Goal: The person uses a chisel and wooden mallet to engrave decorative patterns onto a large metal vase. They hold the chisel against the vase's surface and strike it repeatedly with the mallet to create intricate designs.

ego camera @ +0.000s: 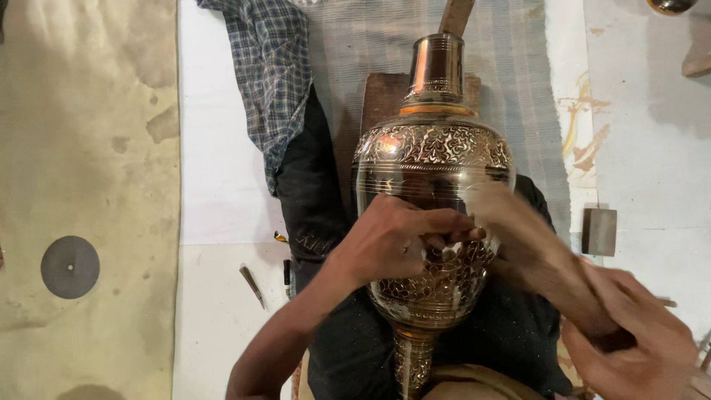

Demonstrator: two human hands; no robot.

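Head view: an engraved brass vase (433,192) lies across the person's lap, neck pointing away, so its belly faces up. Left hand (392,241) rests on the belly, fingers pinched on something small, steadying it. Right hand (637,348) grips a blurred tool (533,244) reaching the vase. A grey block (598,231) lies on the floor nearby.

left hand (392,241) fingers pressed on engraved brass vase (433,159) lying across lap | right hand (629,337) gripping blurred mallet (518,230) over vase belly | grey disc (69,267) on floor, well apart | checked cloth (270,67) beside vase
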